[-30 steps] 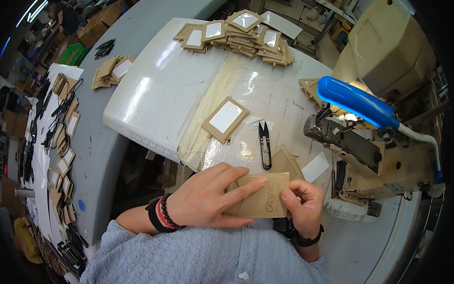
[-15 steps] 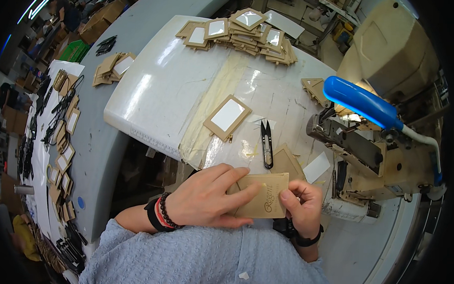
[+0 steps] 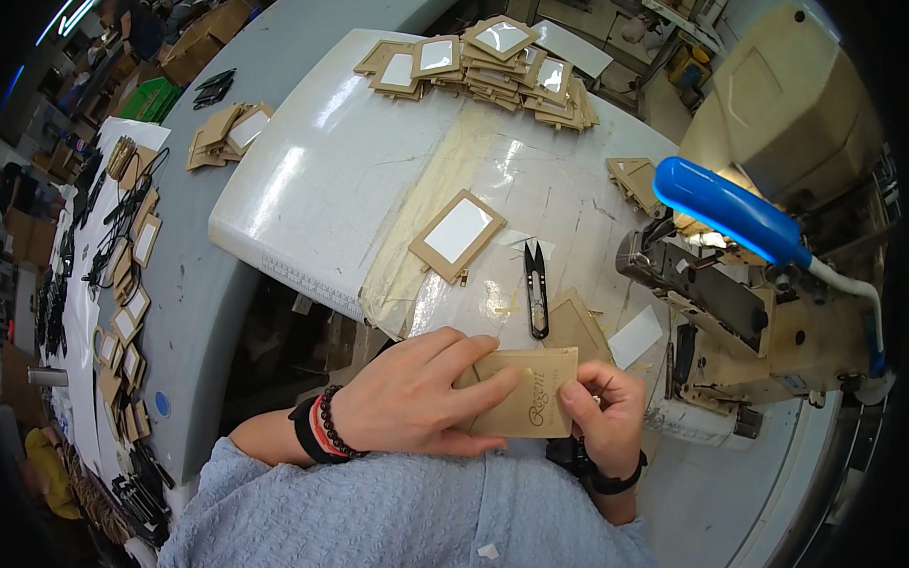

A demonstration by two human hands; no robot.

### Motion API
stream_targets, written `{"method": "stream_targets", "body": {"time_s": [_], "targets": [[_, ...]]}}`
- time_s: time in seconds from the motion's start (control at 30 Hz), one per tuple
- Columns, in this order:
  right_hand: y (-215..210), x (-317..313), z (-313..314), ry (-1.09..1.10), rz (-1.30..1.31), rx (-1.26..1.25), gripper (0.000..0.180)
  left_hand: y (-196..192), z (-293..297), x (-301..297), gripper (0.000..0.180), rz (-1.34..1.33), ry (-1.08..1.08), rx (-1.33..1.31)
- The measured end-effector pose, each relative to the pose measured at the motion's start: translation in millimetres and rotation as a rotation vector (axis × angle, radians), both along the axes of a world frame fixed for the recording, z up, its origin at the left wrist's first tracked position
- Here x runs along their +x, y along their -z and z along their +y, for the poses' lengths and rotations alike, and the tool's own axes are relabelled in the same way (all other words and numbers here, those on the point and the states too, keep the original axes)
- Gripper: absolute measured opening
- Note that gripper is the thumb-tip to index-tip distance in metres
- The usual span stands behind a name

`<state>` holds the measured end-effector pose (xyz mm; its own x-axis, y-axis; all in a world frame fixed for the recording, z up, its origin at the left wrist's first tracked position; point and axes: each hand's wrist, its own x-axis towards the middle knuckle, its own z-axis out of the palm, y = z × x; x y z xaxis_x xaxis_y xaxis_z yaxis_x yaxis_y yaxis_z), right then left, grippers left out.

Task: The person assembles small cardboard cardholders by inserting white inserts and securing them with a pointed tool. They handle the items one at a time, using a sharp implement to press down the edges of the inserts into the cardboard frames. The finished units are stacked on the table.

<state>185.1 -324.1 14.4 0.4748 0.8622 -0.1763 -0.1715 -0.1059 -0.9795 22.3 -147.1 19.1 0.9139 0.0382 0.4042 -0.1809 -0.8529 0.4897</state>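
A flat tan card holder (image 3: 520, 418) with printed lettering is held close to my body, over the near edge of the worktable. Across its left part lie the fingers of my left hand (image 3: 421, 388), gripping it. My right hand (image 3: 610, 410) pinches its right edge between thumb and bent fingers; the fingertips behind are partly hidden. Just beyond, another tan piece (image 3: 575, 323) lies on the table, partly covered by the holder. Black thread snips (image 3: 536, 297) rest beside that piece. Farther left lies a tan card holder with a white window (image 3: 458, 234).
A sewing machine (image 3: 719, 298) stands at right, with a blue lamp (image 3: 727, 208) above it. A pile of tan holders (image 3: 512, 71) occupies the worktable's far end. A white card (image 3: 635, 336) lies near the machine. More holders (image 3: 128, 323) line the left side table.
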Motion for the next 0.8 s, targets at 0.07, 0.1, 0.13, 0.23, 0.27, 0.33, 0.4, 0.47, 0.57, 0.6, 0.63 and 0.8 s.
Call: {"method": "stream_targets", "body": {"time_s": [0.07, 0.1, 0.13, 0.23, 0.27, 0.33, 0.4, 0.47, 0.57, 0.6, 0.63, 0.8], "targets": [[0.3, 0.1, 0.1, -0.001, -0.001, 0.000, 0.015, -1.1, -0.1, -0.1, 0.066, 0.008, -0.001, 0.001], [1.0, 0.5, -0.5, -0.003, -0.005, -0.004, 0.015, -1.1, -0.1, -0.1, 0.065, 0.010, -0.002, 0.002], [1.6, 0.8, -1.0, -0.005, -0.009, -0.009, 0.015, -1.1, -0.1, -0.1, 0.065, 0.012, -0.002, 0.002], [2.6, 1.2, -1.3, -0.013, -0.022, -0.014, 0.015, 1.1, -0.1, -0.7, 0.065, 0.000, -0.004, -0.003], [2.4, 0.9, -0.9, -0.011, -0.019, -0.009, 0.015, 1.9, 0.0, -1.0, 0.065, -0.006, -0.005, -0.006], [1.6, 0.2, 0.1, -0.006, -0.013, 0.000, 0.015, 0.7, 0.2, -1.0, 0.065, 0.004, -0.005, -0.004], [1.8, 0.5, -0.4, -0.008, -0.009, -0.007, 0.015, -0.5, 0.1, -1.2, 0.065, 0.012, -0.006, -0.004], [2.5, 0.8, -1.3, -0.010, -0.005, -0.014, 0.015, -1.2, -0.2, -1.5, 0.065, 0.016, -0.009, -0.005], [3.2, 0.4, -2.0, -0.006, -0.002, -0.018, 0.015, 0.2, -0.2, -1.7, 0.065, 0.007, -0.007, -0.016], [2.5, -0.4, -1.5, -0.003, -0.002, -0.015, 0.015, 0.3, -0.3, -1.7, 0.065, 0.006, -0.008, -0.015], [2.1, -0.7, -1.3, 0.000, -0.002, -0.012, 0.015, 0.3, -0.4, -1.6, 0.065, 0.005, -0.008, -0.013], [5.1, -0.7, 1.2, -0.014, -0.018, -0.015, 0.014, -3.3, 0.4, -3.4, 0.064, 0.016, -0.020, -0.013]]}}
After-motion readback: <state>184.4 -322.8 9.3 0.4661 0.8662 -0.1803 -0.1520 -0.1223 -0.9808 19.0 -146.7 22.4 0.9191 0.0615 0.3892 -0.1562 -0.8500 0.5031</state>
